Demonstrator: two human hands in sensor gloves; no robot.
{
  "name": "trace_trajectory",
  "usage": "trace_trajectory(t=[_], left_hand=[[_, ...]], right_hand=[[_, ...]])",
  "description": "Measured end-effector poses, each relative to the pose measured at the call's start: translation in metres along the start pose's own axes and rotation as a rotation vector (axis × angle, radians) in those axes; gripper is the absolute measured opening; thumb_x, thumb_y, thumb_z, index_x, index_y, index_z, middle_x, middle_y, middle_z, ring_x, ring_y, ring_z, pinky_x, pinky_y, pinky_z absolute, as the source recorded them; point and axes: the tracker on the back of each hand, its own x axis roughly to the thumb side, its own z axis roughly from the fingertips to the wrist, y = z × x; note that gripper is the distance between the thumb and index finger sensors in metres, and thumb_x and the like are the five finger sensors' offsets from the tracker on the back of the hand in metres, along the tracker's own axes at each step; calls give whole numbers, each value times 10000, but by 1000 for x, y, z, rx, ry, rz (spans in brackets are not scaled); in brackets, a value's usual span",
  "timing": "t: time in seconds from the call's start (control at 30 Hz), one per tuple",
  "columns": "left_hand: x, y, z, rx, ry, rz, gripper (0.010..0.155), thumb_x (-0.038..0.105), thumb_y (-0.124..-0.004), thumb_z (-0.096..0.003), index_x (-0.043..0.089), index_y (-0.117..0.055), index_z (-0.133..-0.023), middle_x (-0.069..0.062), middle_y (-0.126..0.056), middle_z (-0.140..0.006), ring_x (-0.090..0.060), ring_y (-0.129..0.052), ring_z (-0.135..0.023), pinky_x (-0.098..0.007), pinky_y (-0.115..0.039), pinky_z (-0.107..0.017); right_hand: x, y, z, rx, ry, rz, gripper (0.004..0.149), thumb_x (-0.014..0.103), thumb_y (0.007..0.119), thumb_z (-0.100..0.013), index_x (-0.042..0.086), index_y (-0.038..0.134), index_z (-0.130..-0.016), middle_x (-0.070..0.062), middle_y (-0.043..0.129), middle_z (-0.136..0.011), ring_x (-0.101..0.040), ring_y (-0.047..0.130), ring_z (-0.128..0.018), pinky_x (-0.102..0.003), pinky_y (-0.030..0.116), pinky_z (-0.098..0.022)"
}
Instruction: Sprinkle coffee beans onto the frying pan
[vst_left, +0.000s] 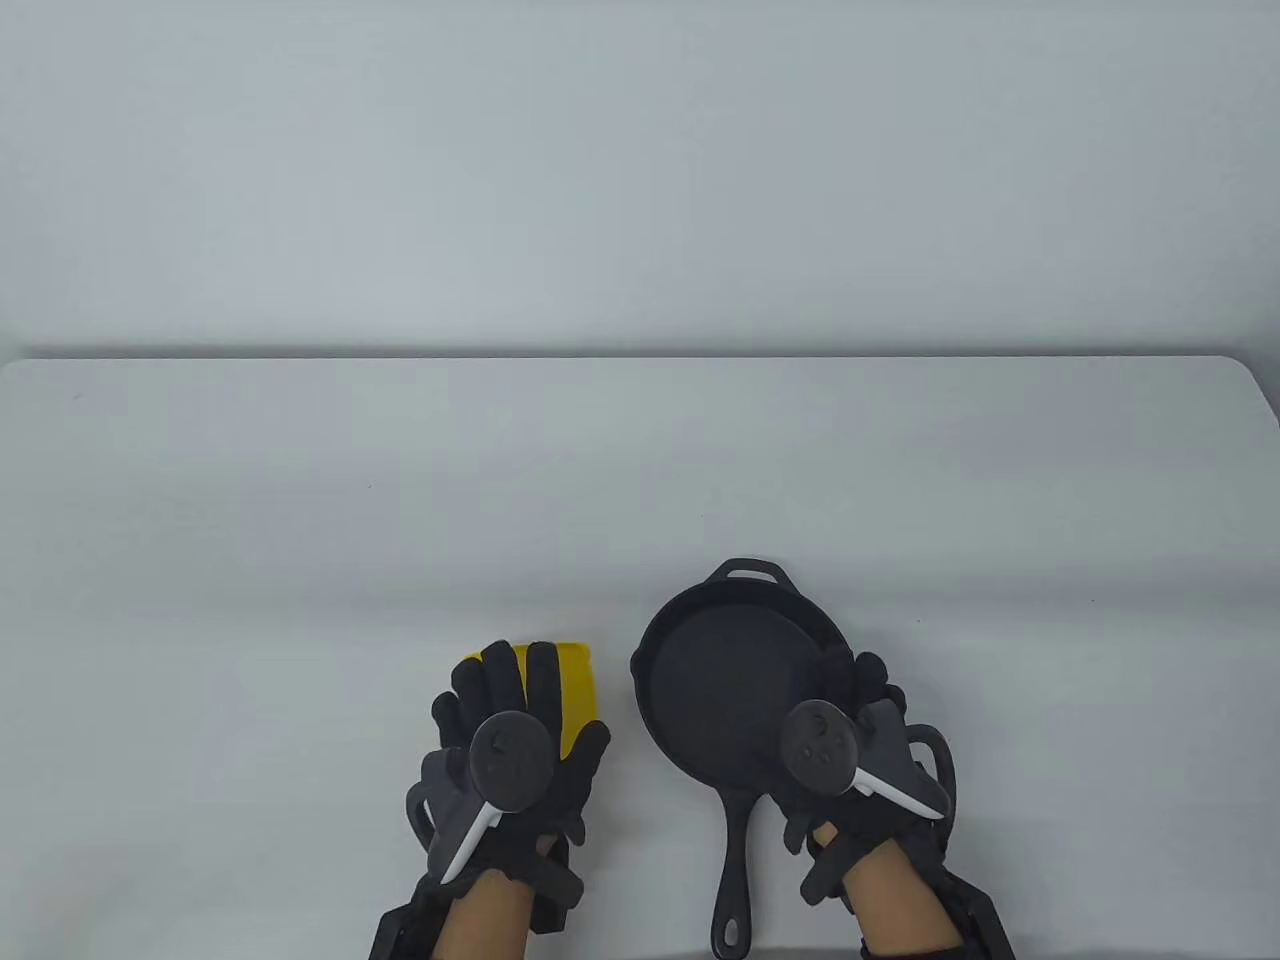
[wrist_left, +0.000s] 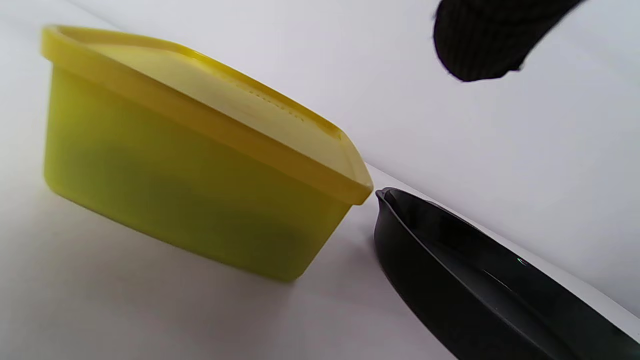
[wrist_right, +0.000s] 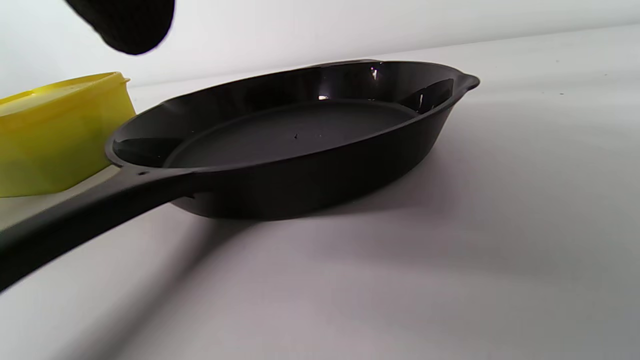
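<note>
A yellow lidded container (vst_left: 578, 690) stands on the white table, left of a black cast-iron frying pan (vst_left: 720, 680). The pan's handle (vst_left: 735, 870) points toward me. My left hand (vst_left: 520, 710) hovers with fingers stretched over the container. In the left wrist view the container (wrist_left: 190, 190) is closed, and one fingertip (wrist_left: 480, 40) hangs above, apart from it. My right hand (vst_left: 850, 740) is open above the pan's right rim. In the right wrist view the pan (wrist_right: 300, 130) is empty apart from tiny specks. No coffee beans show.
The white table (vst_left: 640, 470) stretches far behind the pan and container to a grey wall. The container (wrist_right: 55, 135) and the pan stand close together, with a narrow gap between them.
</note>
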Motion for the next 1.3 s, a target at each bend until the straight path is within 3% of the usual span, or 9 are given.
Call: trace_trajectory(t=[0.53, 0.77, 0.9, 1.03, 1.13, 1.2, 1.3], left_hand=[[1, -6, -4, -41, 2, -3, 837, 657, -729, -428, 405, -277, -1086, -10, -145, -1174, -355, -102, -1104, -538, -101, -788], [4, -4, -3, -7, -20, -41, 864, 650, -757, -427, 471, -216, -1077, 94, 53, -1140, -213, 204, -1029, -452, 130, -729], [3, 1, -7, -42, -32, -97, 934, 702, -796, -370, 500, -209, -1068, 118, 64, -1137, -201, 202, -1037, -460, 141, -722], [5, 15, -16, -67, -54, -109, 1045, 789, -816, -288, 584, -79, -1000, 123, 139, -1105, -248, 168, -1059, -513, 80, -755], [10, 19, -30, -141, -45, -207, 1082, 808, -824, -248, 578, -74, -992, 117, 144, -1093, -262, 152, -1068, -521, 43, -778], [10, 16, -47, -256, -56, -352, 1108, 817, -817, -192, 576, -69, -973, 101, 134, -1080, -281, 119, -1073, -533, -21, -798], [5, 4, -65, -429, -156, -432, 1155, 808, -829, -97, 595, -84, -954, 94, 117, -1071, -283, 94, -1083, -557, -77, -816]], right_hand=[[-1, -2, 2, 1, -2, -1, 973, 595, 608, -572, -79, 61, -1011, -385, -30, -952, -633, -28, -793, -703, 133, -535], [4, -1, 1, 12, -18, 9, 977, 594, 610, -572, -84, 58, -1006, -390, -34, -943, -636, -28, -789, -704, 132, -534], [8, -3, 1, -1, -38, -9, 983, 594, 617, -571, -83, 52, -1005, -388, -42, -941, -635, -35, -789, -703, 126, -535], [6, -1, 2, 25, -49, 1, 985, 597, 611, -571, -81, 42, -1003, -385, -50, -939, -632, -45, -785, -702, 119, -532], [3, -1, 2, 13, -52, -28, 976, 596, 600, -574, -78, 39, -1003, -383, -52, -940, -630, -48, -786, -701, 117, -532], [1, -1, 1, 18, -52, -36, 971, 597, 592, -576, -76, 37, -1002, -382, -54, -940, -629, -49, -785, -700, 116, -532], [2, 0, 1, 23, -55, -52, 968, 595, 589, -578, -74, 33, -1001, -380, -57, -939, -628, -51, -784, -700, 115, -531]])
